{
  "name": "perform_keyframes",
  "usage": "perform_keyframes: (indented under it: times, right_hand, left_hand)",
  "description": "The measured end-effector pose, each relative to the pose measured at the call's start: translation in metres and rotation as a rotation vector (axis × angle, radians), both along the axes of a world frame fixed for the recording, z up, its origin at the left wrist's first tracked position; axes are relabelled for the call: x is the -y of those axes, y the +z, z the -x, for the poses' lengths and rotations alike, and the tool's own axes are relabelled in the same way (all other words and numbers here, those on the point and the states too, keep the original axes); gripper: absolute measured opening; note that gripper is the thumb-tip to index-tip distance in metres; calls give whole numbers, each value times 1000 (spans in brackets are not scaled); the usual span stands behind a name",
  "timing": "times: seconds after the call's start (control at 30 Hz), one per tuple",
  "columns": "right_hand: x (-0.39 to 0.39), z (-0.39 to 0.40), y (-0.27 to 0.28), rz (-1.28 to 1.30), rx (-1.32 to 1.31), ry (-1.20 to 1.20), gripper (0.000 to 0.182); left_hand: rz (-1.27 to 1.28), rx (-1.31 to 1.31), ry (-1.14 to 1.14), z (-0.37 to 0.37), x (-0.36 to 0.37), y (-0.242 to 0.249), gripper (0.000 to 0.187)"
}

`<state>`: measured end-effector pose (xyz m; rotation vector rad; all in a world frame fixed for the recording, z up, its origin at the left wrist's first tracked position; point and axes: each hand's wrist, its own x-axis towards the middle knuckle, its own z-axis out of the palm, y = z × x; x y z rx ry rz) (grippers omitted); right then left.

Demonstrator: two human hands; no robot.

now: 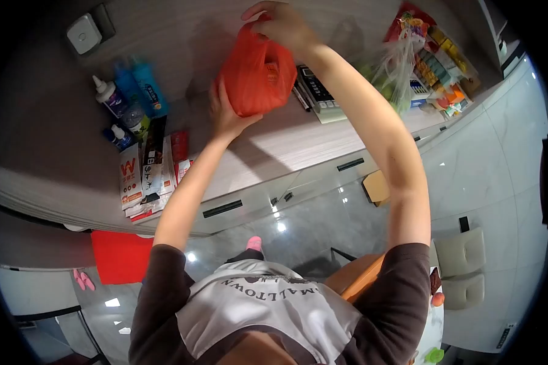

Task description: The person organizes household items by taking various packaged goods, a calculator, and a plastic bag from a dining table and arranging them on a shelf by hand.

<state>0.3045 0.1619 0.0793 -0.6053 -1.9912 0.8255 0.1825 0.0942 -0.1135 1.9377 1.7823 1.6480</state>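
The red bag (pixel 257 70) hides its own contents, and it covers the palm and fingertips of the left hand (pixel 225 115) pressed against its side. The right hand (pixel 280 23) grips the bag's top, its fingertips buried in the gathered plastic. Behind the bag, the calculator (pixel 316 91) is partly covered by the right forearm, and its keys are too small to read. Left of the bag, the labels on the bottles (pixel 131 100) and most print on the leaflets (pixel 146 176) are too small to make out. Right of the bag, a blurred clear bag (pixel 396 73) veils the packets (pixel 438 67) behind it.
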Motion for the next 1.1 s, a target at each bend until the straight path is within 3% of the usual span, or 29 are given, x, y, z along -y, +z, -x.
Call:
perform_keyframes:
  times: [0.27, 0.37, 0.47, 0.57, 0.63, 0.67, 0.7, 0.77, 0.8, 0.87, 0.97, 1.0, 1.1]
  right_hand:
    - [33, -35, -2, -133, 387, -43, 23]
    - [31, -44, -8, -66, 383, 81, 28]
    - [34, -60, -20, -155, 364, 146, 52]
    - [44, -84, -51, 9, 165, 25, 88]
    - [28, -95, -95, -137, 208, -206, 109]
    - [24, -92, -120, 11, -20, -107, 115]
    - [19, -88, -143, -86, -5, -86, 116]
    - [17, -74, -192, 43, -41, -169, 118]
    - [14, -65, -209, -14, -27, -205, 116]
    - [14, -47, -219, -213, -27, -266, 105]
    - [-6, -25, -240, -168, 100, -339, 91]
    - [-3, -20, -232, -152, 133, -356, 77]
    - [-10, -7, -222, -6, 263, -438, 71]
  left_hand:
    - [-121, -121, -85, 15, -11, -20, 108]
    - [-119, -189, -45, 15, -8, -22, 106]
    - [-42, -245, 22, 13, 0, -19, 108]
    - [37, -144, -22, 8, 2, -23, 109]
    - [102, -83, -40, 2, 7, -22, 110]
    - [139, -52, -50, -1, 10, -22, 111]
    - [164, -51, -48, -1, 10, -21, 111]
    - [221, -52, -49, -2, 11, -18, 111]
    - [206, -50, -49, -3, 11, -17, 110]
    - [176, -42, -51, -5, 11, -14, 108]
    - [97, -98, -5, -5, 6, -24, 102]
    - [123, -93, 11, -4, 3, -25, 103]
    - [165, -88, 49, -3, -7, -26, 105]
